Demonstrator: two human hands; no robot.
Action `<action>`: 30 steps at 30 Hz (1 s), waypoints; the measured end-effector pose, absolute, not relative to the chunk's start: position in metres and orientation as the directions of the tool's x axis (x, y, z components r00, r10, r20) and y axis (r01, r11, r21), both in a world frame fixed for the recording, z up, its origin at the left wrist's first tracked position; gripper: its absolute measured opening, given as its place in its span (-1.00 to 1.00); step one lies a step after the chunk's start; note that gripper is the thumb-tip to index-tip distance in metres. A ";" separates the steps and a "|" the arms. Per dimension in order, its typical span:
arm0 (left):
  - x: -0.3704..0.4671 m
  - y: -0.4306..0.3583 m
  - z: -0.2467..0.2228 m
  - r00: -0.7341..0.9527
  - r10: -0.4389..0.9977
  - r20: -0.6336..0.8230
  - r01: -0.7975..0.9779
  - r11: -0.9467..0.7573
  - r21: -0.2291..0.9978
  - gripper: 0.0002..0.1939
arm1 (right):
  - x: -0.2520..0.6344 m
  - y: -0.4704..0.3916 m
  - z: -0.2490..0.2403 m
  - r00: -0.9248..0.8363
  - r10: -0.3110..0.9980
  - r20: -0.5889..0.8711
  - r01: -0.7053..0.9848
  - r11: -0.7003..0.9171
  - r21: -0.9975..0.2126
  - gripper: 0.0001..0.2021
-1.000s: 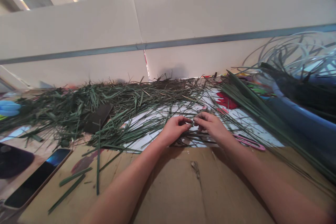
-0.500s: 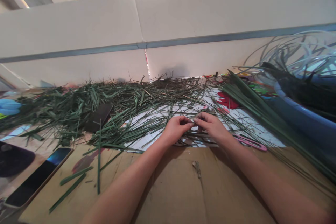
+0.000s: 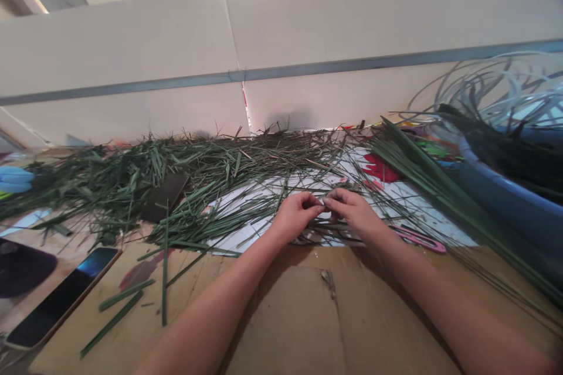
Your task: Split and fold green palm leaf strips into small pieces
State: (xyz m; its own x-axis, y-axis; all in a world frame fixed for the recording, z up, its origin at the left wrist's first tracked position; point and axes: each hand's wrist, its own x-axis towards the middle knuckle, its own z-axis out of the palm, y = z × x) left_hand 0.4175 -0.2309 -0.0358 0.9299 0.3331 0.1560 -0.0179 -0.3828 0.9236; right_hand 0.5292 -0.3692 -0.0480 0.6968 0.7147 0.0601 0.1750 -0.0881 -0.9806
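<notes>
The fingers (image 3: 314,210) of the left hand (image 3: 291,218) are being pressed together at the tips, and those of the right hand (image 3: 355,212) are being pinched likewise, tip to tip with them or nearly so.

The foreground is being covered by cardboard (image 3: 290,319). All along its far edge, well back, a heap of cut leaves (image 3: 246,159) is being banked up. Past its far right corner, dark material is being held in a blue tub (image 3: 512,190), with long leaves (image 3: 433,190) being laid slantwise beside it. White paper (image 3: 455,235) is being partly hidden by loose stems. By the cardboard's left edge a phone (image 3: 64,299) is being left face up; near its far right, a pink tool (image 3: 433,244) is being kept beside the right wrist.

Smallest, a thin strand (image 3: 324,204) seems to be being gripped just beyond the cardboard's far edge, over the paper; its shape is being hidden by the fingertips. It is being judged light, bendable and easily torn, best pinched close to the working point.
</notes>
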 end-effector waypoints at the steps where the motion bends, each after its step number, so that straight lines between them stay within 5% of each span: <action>1: 0.417 -0.230 -0.035 0.938 0.316 0.141 -0.019 -0.359 0.933 -0.76 | 0.529 -0.370 -0.046 0.703 0.709 0.054 0.155 -0.079 -0.985 -0.65; 8: 0.410 -0.224 -0.027 0.960 0.272 0.057 -0.020 -0.138 0.990 -0.54 | 0.529 -0.372 -0.038 0.759 0.650 0.040 0.074 -0.025 -0.997 -0.56; 17: 0.415 -0.222 -0.034 0.961 0.277 -0.008 0.046 -0.131 0.990 -0.87 | 0.532 -0.372 -0.040 0.765 0.642 0.049 0.114 -0.059 -0.992 -0.58; 25: 0.416 -0.222 -0.030 0.963 0.269 0.028 0.050 -0.281 0.958 -0.92 | 0.534 -0.371 -0.044 0.786 0.616 0.054 0.134 -0.085 -0.987 -0.61; 30: 0.415 -0.221 -0.031 0.948 0.317 0.017 0.034 -0.155 0.987 -0.92 | 0.536 -0.373 -0.040 0.784 0.611 0.114 0.160 -0.022 -0.987 -0.62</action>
State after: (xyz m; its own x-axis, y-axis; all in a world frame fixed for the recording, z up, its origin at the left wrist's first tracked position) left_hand 0.4155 -0.2214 -0.0311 0.9484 0.3166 0.0173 0.0336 -0.1547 0.9874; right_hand 0.5359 -0.3734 -0.0399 0.7836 0.6108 0.1136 0.1601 -0.0218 -0.9869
